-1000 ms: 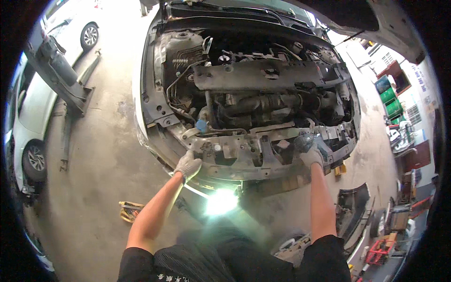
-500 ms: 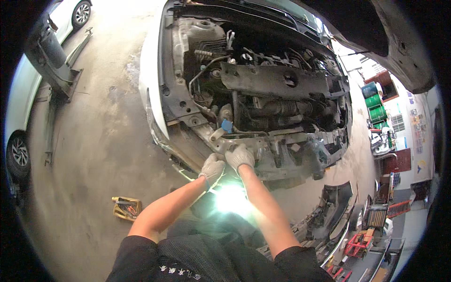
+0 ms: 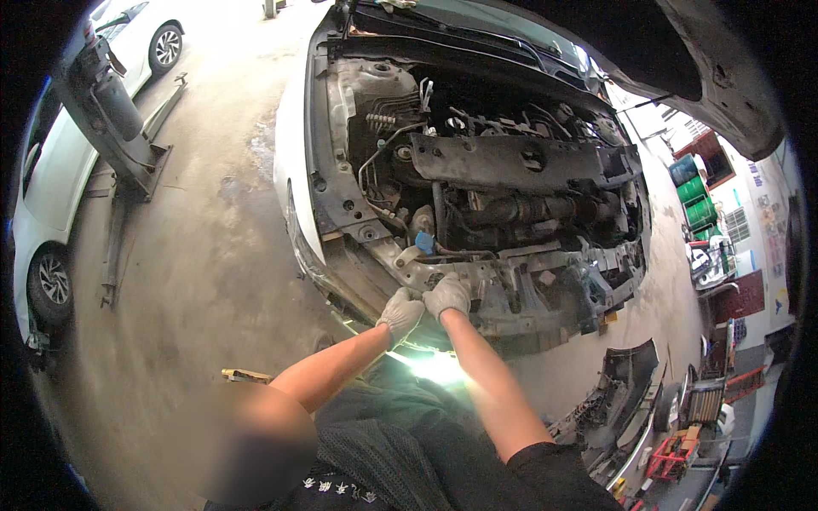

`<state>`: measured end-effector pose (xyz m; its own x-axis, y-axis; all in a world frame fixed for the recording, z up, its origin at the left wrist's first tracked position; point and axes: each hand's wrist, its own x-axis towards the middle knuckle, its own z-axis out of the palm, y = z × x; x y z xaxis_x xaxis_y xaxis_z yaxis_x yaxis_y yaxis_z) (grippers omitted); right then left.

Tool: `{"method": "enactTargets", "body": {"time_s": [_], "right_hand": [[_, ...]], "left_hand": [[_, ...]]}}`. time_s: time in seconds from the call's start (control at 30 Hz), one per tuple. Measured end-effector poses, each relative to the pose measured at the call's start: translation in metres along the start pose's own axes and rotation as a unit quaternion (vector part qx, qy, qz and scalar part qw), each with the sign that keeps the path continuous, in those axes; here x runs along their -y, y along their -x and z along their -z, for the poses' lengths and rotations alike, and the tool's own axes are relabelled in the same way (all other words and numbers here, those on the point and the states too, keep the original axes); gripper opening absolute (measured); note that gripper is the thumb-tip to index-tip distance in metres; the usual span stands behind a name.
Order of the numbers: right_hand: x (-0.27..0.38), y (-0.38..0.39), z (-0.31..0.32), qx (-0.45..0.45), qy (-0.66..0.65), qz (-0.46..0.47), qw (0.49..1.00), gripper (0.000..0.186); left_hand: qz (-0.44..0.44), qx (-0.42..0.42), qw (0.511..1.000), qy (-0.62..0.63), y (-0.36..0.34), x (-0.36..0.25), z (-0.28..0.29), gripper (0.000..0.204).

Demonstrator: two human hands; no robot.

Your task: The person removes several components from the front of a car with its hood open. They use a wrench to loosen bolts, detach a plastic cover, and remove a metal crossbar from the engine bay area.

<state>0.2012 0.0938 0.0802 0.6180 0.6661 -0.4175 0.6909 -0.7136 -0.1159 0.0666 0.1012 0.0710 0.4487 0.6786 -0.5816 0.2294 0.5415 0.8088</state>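
Both my hands wear pale knit gloves and work close together at the bare front of a car with its bumper off. My left hand (image 3: 401, 316) is curled at the lower edge of the front frame (image 3: 492, 285); what its fingers hold is hidden. Just right of it and slightly farther in, my right hand (image 3: 448, 296) has its fingers bent against the frame's metal, and their grip is hidden too. A blue cap (image 3: 425, 244) sits just beyond my right hand. Below my hands a bright light (image 3: 439, 367) glares near my wrists.
Beyond the frame lies the open engine bay (image 3: 520, 204), under a raised hood (image 3: 724, 77). A lift post (image 3: 111, 119) and a white car (image 3: 60, 196) stand at left. A yellow toolbox (image 3: 245, 375) is partly hidden by my left arm. A removed bumper (image 3: 626, 387) lies at right.
The whole view has shifted, so the car appears farther right and lower. My hands stay at nearly the same spot on the frame. My left arm now covers most of the toolbox.
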Motion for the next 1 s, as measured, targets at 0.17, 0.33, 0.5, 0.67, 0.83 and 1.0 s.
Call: {"method": "enactTargets", "body": {"time_s": [0.17,0.33,0.5,0.67,0.83,1.0], "right_hand": [[-0.004,-0.002,0.011,0.002,0.054,-0.009,0.999,0.08],[0.003,0.014,0.023,0.012,0.006,0.024,1.0,0.082],[-0.01,-0.005,0.013,0.006,0.026,-0.007,1.0,0.079],[-0.001,0.008,0.019,0.01,0.0,-0.019,1.0,0.08],[0.005,0.007,0.02,0.027,0.011,-0.022,0.999,0.071],[0.001,0.006,0.019,0.008,0.003,-0.026,1.0,0.074]], "left_hand": [[0.017,0.034,0.996,-0.081,0.006,-0.024,0.001,0.041],[-0.028,0.07,0.997,-0.001,-0.04,0.034,0.003,0.042],[0.03,0.07,0.994,-0.08,-0.008,-0.023,0.007,0.036],[0.009,0.065,0.997,-0.038,-0.019,0.003,0.008,0.038],[0.003,0.077,0.996,-0.038,-0.038,0.025,0.008,0.033],[0.027,0.104,0.994,0.009,-0.04,0.027,-0.001,0.031]]}}
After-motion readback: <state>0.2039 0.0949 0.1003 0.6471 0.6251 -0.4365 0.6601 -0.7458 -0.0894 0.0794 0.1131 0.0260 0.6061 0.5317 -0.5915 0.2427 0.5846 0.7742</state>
